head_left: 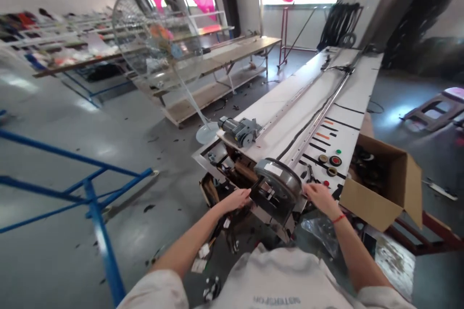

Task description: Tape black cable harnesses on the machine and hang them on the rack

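Observation:
A dark round wheel (281, 178) with a pale label on its rim is mounted at the near end of a long white table (286, 99). My left hand (237, 199) is closed in a pinch at the wheel's left side, on the end of a black strip (257, 184) that runs toward the wheel. On the opposite side, my right hand (321, 197) has its fingers curled together close to the wheel's right edge. What those fingertips hold, if anything, is too small to tell. A black cord (300, 130) runs along the table from the wheel.
A grey motor (238, 130) sits on the table's left corner. Tape rolls (335, 160) and short black strips lie at right. Beside them stands an open cardboard box (384, 183). A standing fan (159, 43) and blue metal frame (90, 193) are on the left.

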Motion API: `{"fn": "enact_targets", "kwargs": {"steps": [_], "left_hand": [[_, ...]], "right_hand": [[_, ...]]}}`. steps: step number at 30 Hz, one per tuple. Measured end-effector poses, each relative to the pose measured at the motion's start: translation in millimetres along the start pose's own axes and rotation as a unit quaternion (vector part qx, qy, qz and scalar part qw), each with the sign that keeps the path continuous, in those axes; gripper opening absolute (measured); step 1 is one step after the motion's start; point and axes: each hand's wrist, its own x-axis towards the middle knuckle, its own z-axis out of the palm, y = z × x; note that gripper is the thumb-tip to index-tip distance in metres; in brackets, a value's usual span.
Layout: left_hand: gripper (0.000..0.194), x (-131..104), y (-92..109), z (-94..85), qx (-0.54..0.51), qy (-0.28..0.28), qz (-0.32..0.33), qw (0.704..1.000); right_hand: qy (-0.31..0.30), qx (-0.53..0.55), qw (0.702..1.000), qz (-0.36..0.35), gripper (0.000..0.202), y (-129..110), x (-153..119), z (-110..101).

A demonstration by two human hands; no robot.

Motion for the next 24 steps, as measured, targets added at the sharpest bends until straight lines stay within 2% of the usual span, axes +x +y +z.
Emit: {"fn": "enact_targets", "kwargs": {"steps": [1,2,3,4,6,9,11,12,13,15,17,19,21,24], "left_hand": [[0.066,-2,-6,4.7,-0.03,-0.028,-0.001,0.999],[0.07,-6,-12,10.4,-0.064,-0.053,0.0,0.997],[0.073,-10,-18,16.6,-0.1,-0.074,0.003,0.992],[0.074,-16,-23,22.6,-0.132,-0.089,0.007,0.987],[0.071,-28,-30,30.9,-0.153,-0.107,0.018,0.982],[0.051,-40,-25,30.9,-0.063,-0.099,0.065,0.991],[0.023,-39,-13,27.6,0.016,-0.028,0.097,0.995],[0.022,-38,-7,27.6,0.04,0.021,0.105,0.993],[0.031,-36,-3,29.3,0.05,0.067,0.108,0.991],[0.042,-36,0,38.8,0.033,0.117,0.113,0.986],[0.042,-45,-8,53.8,-0.006,0.104,0.107,0.989],[0.038,-63,-24,69.2,-0.05,0.072,0.077,0.993],[0.03,-86,-46,81.1,-0.081,0.04,0.034,0.995],[0.01,-116,-88,92.4,-0.097,-0.017,-0.032,0.995]], "right_hand": [[-0.1,0.067,0.993,-0.014,0.053,-11,-6,19],[-0.196,0.132,0.971,-0.013,0.057,-22,-9,40],[-0.251,0.192,0.949,-0.005,0.058,-31,-9,62],[-0.263,0.25,0.932,0.01,0.057,-40,-5,82],[-0.236,0.374,0.895,0.049,0.053,-53,11,114],[-0.16,0.491,0.854,0.058,0.048,-66,34,142],[-0.063,0.514,0.855,0.04,0.048,-71,39,157],[-0.002,0.52,0.853,0.033,0.048,-72,37,165],[0.053,0.527,0.848,0.029,0.048,-72,34,174],[0.107,0.535,0.838,0.031,0.047,-69,24,188],[0.067,0.538,0.838,0.062,0.044,-61,15,195],[0.008,0.564,0.821,0.093,0.04,-52,11,194],[-0.017,0.617,0.78,0.105,0.035,-46,11,184],[-0.006,0.718,0.69,0.092,0.026,-41,17,161]]}}
